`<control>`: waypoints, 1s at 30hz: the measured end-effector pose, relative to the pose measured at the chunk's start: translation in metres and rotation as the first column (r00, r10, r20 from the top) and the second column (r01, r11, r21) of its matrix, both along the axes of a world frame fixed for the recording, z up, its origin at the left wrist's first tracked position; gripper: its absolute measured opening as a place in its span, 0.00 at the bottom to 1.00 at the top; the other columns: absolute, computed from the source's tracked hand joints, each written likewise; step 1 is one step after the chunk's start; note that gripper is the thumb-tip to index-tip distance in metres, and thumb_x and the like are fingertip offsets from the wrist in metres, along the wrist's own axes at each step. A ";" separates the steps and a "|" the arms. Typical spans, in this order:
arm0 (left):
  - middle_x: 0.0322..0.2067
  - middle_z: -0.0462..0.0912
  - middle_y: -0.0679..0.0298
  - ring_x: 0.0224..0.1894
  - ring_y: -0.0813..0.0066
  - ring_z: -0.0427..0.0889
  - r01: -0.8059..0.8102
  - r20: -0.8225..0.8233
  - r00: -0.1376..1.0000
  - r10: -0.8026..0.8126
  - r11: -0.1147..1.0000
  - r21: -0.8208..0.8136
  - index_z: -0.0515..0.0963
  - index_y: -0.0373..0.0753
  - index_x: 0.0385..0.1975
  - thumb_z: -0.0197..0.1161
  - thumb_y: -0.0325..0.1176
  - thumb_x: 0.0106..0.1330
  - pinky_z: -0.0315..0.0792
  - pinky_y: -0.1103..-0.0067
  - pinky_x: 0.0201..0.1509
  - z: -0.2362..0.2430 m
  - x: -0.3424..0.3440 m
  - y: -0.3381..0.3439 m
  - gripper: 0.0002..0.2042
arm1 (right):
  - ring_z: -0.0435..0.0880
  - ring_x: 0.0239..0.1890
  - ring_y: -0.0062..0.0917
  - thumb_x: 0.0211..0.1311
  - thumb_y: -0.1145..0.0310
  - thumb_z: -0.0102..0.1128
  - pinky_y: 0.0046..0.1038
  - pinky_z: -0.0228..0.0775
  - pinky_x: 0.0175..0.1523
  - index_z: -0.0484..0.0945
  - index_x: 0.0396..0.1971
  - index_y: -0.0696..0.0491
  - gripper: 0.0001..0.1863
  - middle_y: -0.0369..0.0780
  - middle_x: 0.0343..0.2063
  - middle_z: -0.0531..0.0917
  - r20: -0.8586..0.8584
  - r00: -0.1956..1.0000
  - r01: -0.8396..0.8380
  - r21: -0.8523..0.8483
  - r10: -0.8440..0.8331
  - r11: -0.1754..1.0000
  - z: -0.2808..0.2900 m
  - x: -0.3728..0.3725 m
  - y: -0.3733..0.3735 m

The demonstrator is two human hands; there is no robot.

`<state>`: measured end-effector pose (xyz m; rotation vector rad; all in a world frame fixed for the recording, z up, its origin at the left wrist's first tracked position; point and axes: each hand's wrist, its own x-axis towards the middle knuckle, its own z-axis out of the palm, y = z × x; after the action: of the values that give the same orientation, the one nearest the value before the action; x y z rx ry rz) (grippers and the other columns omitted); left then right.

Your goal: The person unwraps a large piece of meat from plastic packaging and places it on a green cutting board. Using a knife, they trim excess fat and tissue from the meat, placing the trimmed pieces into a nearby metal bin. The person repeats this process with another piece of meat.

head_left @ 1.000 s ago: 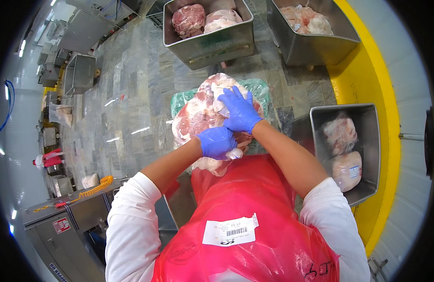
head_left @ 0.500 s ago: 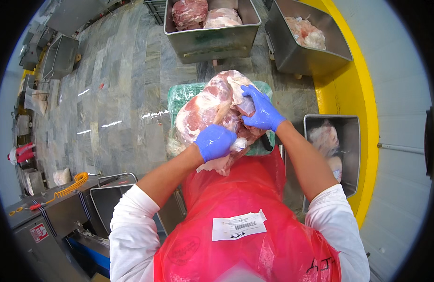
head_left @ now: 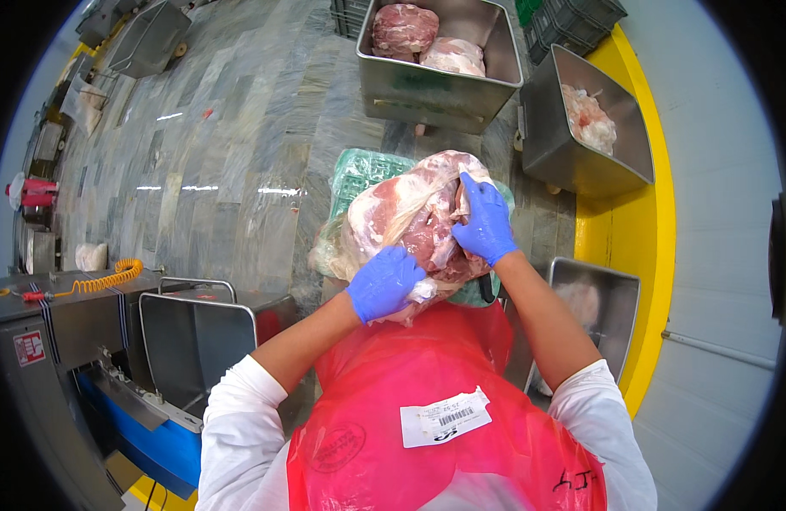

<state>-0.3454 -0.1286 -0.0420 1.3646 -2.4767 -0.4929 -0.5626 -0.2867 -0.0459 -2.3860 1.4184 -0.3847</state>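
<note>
A big piece of raw pink meat (head_left: 414, 223) in a thin clear plastic wrap is held up in front of my chest. My left hand (head_left: 382, 283), in a blue glove, grips its near lower side. My right hand (head_left: 484, 223), also in a blue glove, clasps its right side with fingers spread over the top. Under the meat a green plastic crate (head_left: 359, 175) shows. I wear a red plastic apron (head_left: 427, 409) with a white label.
Ahead stands a steel bin (head_left: 440, 85) holding two meat pieces, and another steel bin (head_left: 580, 136) with pale scraps to its right. A third bin (head_left: 597, 307) sits by my right elbow. A steel machine (head_left: 95, 341) with an orange coiled hose is at my left. Yellow floor strip along the right wall.
The view has swung left and down. The meat stays in both hands, my right hand has slid to its right side, and the bin at my right now lies partly behind my arm.
</note>
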 end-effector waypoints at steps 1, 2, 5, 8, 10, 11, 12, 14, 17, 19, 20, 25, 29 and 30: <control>0.36 0.79 0.58 0.49 0.54 0.78 -0.002 0.036 0.999 0.003 1.000 -0.027 0.78 0.43 0.38 0.70 0.44 0.52 0.67 0.57 0.62 0.007 0.002 -0.007 0.17 | 0.72 0.64 0.53 0.43 0.63 0.73 0.46 0.65 0.69 0.70 0.68 0.48 0.45 0.56 0.60 0.73 -0.008 0.999 -0.037 -0.027 0.037 0.999 0.001 -0.001 -0.002; 0.38 0.79 0.58 0.53 0.53 0.77 -0.001 0.071 0.997 0.005 0.999 -0.054 0.79 0.42 0.41 0.70 0.44 0.52 0.64 0.54 0.67 0.014 0.005 -0.015 0.19 | 0.73 0.63 0.54 0.43 0.62 0.72 0.47 0.65 0.69 0.72 0.66 0.45 0.43 0.56 0.59 0.74 -0.016 0.997 -0.073 -0.053 0.072 0.996 0.001 -0.002 -0.003; 0.43 0.80 0.58 0.62 0.48 0.73 -0.127 0.140 0.979 0.149 0.980 -0.152 0.80 0.40 0.48 0.69 0.46 0.54 0.46 0.42 0.76 0.026 0.022 -0.042 0.24 | 0.74 0.62 0.51 0.47 0.58 0.73 0.48 0.66 0.67 0.81 0.56 0.41 0.30 0.53 0.58 0.76 0.032 0.978 -0.202 -0.076 0.204 0.976 -0.006 -0.012 -0.005; 0.48 0.80 0.57 0.65 0.43 0.70 -0.175 0.318 0.925 0.208 0.976 -0.128 0.80 0.42 0.53 0.68 0.49 0.56 0.39 0.38 0.78 0.028 0.022 -0.050 0.26 | 0.75 0.61 0.52 0.52 0.55 0.71 0.47 0.68 0.66 0.84 0.49 0.42 0.23 0.54 0.57 0.77 0.136 0.973 -0.177 -0.080 0.187 0.981 -0.005 -0.011 -0.001; 0.50 0.79 0.57 0.65 0.44 0.70 -0.250 0.388 0.879 0.277 0.961 -0.121 0.80 0.46 0.54 0.66 0.51 0.59 0.39 0.35 0.76 0.022 0.022 -0.052 0.25 | 0.76 0.61 0.50 0.58 0.52 0.69 0.46 0.67 0.67 0.81 0.57 0.45 0.27 0.54 0.58 0.78 0.090 0.976 -0.189 -0.099 0.198 0.977 -0.002 -0.012 0.002; 0.50 0.79 0.57 0.65 0.44 0.70 -0.296 0.389 0.864 0.321 0.947 -0.123 0.80 0.46 0.54 0.65 0.51 0.59 0.39 0.34 0.76 0.016 0.025 -0.050 0.25 | 0.76 0.62 0.50 0.58 0.51 0.68 0.46 0.67 0.68 0.80 0.58 0.47 0.29 0.54 0.59 0.77 0.076 0.977 -0.193 -0.085 0.199 0.978 0.000 -0.014 0.003; 0.50 0.79 0.57 0.64 0.44 0.70 -0.340 0.388 0.848 0.361 0.932 -0.125 0.80 0.46 0.54 0.65 0.52 0.60 0.39 0.33 0.75 0.014 0.028 -0.050 0.25 | 0.75 0.62 0.49 0.59 0.51 0.68 0.46 0.66 0.68 0.79 0.60 0.49 0.31 0.54 0.60 0.77 0.062 0.978 -0.194 -0.071 0.199 0.978 0.003 -0.019 0.003; 0.51 0.79 0.55 0.56 0.48 0.77 -0.367 0.447 0.830 0.334 0.930 -0.014 0.80 0.46 0.55 0.63 0.53 0.62 0.44 0.32 0.72 0.029 0.028 -0.055 0.25 | 0.73 0.67 0.48 0.62 0.48 0.67 0.43 0.63 0.72 0.72 0.67 0.57 0.39 0.54 0.64 0.74 0.068 0.989 -0.132 -0.033 0.134 0.991 -0.002 -0.039 0.001; 0.50 0.79 0.52 0.47 0.51 0.83 -0.486 0.508 0.761 0.404 0.873 0.035 0.76 0.42 0.59 0.61 0.56 0.64 0.59 0.40 0.67 0.019 0.029 -0.066 0.29 | 0.68 0.72 0.47 0.65 0.47 0.66 0.40 0.59 0.76 0.65 0.72 0.56 0.43 0.54 0.71 0.68 0.042 0.996 -0.083 0.108 0.079 0.991 -0.017 -0.073 -0.007; 0.50 0.80 0.52 0.50 0.52 0.83 -0.521 0.507 0.763 0.400 0.845 0.118 0.76 0.40 0.61 0.60 0.56 0.65 0.61 0.44 0.68 0.026 0.025 -0.080 0.31 | 0.67 0.73 0.47 0.65 0.47 0.66 0.41 0.58 0.76 0.65 0.73 0.54 0.42 0.53 0.72 0.65 0.075 0.994 -0.093 0.162 0.082 0.982 -0.011 -0.071 -0.008; 0.50 0.81 0.52 0.51 0.52 0.83 -0.539 0.506 0.764 0.400 0.827 0.160 0.75 0.39 0.62 0.59 0.57 0.65 0.62 0.46 0.69 0.029 0.024 -0.085 0.32 | 0.66 0.73 0.47 0.65 0.47 0.66 0.41 0.58 0.77 0.65 0.73 0.53 0.42 0.53 0.73 0.64 0.091 0.992 -0.100 0.189 0.084 0.977 -0.009 -0.069 -0.009; 0.48 0.83 0.43 0.52 0.45 0.84 -0.641 0.509 0.704 0.496 0.753 0.152 0.80 0.35 0.56 0.53 0.60 0.66 0.72 0.58 0.63 0.025 0.033 -0.110 0.33 | 0.61 0.75 0.52 0.61 0.39 0.65 0.46 0.54 0.78 0.64 0.74 0.49 0.47 0.52 0.75 0.60 0.084 0.988 -0.139 0.139 0.128 0.981 -0.023 -0.047 -0.032; 0.61 0.78 0.42 0.65 0.46 0.77 -0.753 0.545 0.658 0.520 0.463 0.468 0.81 0.35 0.57 0.42 0.60 0.70 0.68 0.61 0.70 -0.003 0.072 -0.123 0.36 | 0.62 0.75 0.51 0.57 0.36 0.67 0.45 0.55 0.77 0.62 0.76 0.45 0.50 0.51 0.76 0.58 0.051 0.993 -0.109 0.152 0.103 0.982 -0.027 -0.035 -0.042; 0.63 0.77 0.44 0.66 0.47 0.76 -0.758 0.535 0.650 0.540 0.418 0.500 0.80 0.35 0.60 0.40 0.60 0.70 0.68 0.61 0.71 -0.015 0.086 -0.122 0.36 | 0.62 0.74 0.51 0.56 0.37 0.68 0.45 0.56 0.77 0.61 0.76 0.45 0.51 0.51 0.75 0.59 0.078 0.994 -0.092 0.167 0.080 0.982 -0.027 -0.034 -0.043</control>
<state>-0.2597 -0.2502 -0.0572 2.7309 -1.6415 -1.1467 -0.5966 -0.3297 -0.0726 -2.2638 1.2591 -0.3094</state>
